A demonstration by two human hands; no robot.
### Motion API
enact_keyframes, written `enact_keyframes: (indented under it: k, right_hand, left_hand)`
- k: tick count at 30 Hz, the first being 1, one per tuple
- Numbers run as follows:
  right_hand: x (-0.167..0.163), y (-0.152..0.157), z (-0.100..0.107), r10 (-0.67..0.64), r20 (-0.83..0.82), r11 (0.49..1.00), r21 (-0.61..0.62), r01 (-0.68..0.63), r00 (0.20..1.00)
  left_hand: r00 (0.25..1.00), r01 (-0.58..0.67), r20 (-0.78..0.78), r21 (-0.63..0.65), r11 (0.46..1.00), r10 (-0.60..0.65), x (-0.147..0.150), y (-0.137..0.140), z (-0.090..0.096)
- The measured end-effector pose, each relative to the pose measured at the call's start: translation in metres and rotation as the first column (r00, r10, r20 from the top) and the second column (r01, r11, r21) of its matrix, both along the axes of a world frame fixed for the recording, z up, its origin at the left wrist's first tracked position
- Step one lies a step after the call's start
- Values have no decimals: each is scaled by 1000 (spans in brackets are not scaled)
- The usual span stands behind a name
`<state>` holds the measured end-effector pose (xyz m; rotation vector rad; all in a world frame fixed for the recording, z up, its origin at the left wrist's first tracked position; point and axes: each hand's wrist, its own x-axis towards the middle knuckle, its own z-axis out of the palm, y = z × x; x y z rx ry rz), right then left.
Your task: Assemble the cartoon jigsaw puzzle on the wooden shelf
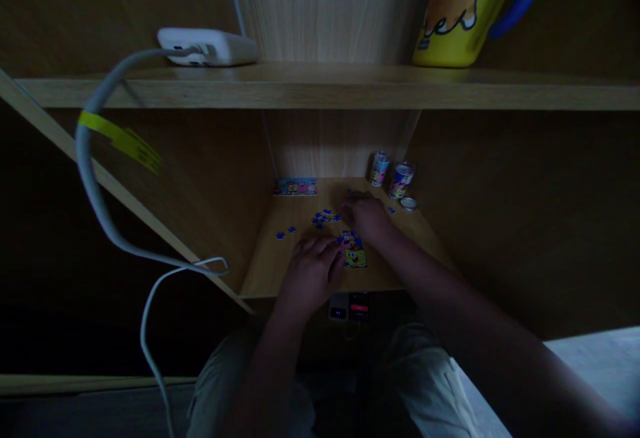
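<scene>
A partly joined jigsaw puzzle (355, 258) with a yellow cartoon face lies on the lower shelf board. My left hand (313, 268) rests at its left edge, fingers curled and touching it or very close. Beyond the puzzle, my right hand (367, 217) reaches down to the board with bent fingers. Its fingertips are dark and partly hidden, so I cannot tell what is in them. Several loose blue puzzle pieces (320, 220) lie left of my right hand. Two more puzzle pieces (286, 233) sit farther left, and a single piece (391, 210) lies to the right.
Two printed cans (401, 181) stand at the back right beside a round lid (409, 204). A picture card (296, 187) lies at the back left. Overhead, a shelf (320, 95) carries a white power bank (215, 48) with a hanging cable (93, 178) and a yellow mug (450, 18).
</scene>
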<state>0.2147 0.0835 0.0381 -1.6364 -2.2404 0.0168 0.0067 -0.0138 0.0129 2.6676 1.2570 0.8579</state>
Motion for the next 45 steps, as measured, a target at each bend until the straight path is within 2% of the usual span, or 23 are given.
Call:
enact_keyframes:
  k: [3, 5, 8, 13, 18, 21, 24, 27, 30, 34, 45]
  right_hand:
    - [-25, 28, 11, -38, 118, 999, -28, 41, 992]
    - [-35, 44, 11, 22, 155, 996, -91, -8, 988]
    - [-40, 63, 5, 43, 192, 987, -158, -12, 980]
    - [-36, 79, -5, 126, 130, 973, -208, -97, 983]
    - [-27, 83, -8, 174, -45, 964, -195, -180, 984]
    - [-9, 75, -6, 221, -244, 962, -102, -252, 944]
    - [15, 51, -9, 200, -441, 971, -33, -238, 875]
    - [35, 19, -21, 129, -602, 976, -64, -208, 788]
    - [45, -9, -37, 60, -722, 987, -61, -150, 689]
    - [47, -29, -48, 15, -790, 997, -34, -68, 613]
    - [53, -37, -46, 65, -703, 983, -78, -167, 708]
  left_hand:
    - [1000, 27, 13, -11, 1000, -27, -3, 0, 0]
    - [999, 47, 13, -23, 999, -47, -4, -2, 0]
    - [998, 59, 16, -42, 997, -59, -3, -7, 1]
    - [996, 74, 50, -64, 995, -71, 10, -12, -1]
    - [999, 44, -10, -88, 995, -45, 21, -12, -8]
    - [997, 38, -69, -101, 994, -45, 21, -11, -11]
    - [990, 61, -119, -101, 993, -73, 20, -10, -13]
    - [988, 60, -139, -99, 993, -73, 20, -9, -13]
    - [988, 46, -139, -103, 994, -60, 22, -9, -14]
    - [990, 49, -125, -89, 995, -60, 23, -8, -15]
    - [989, 48, -132, -96, 994, -61, 23, -8, -15]
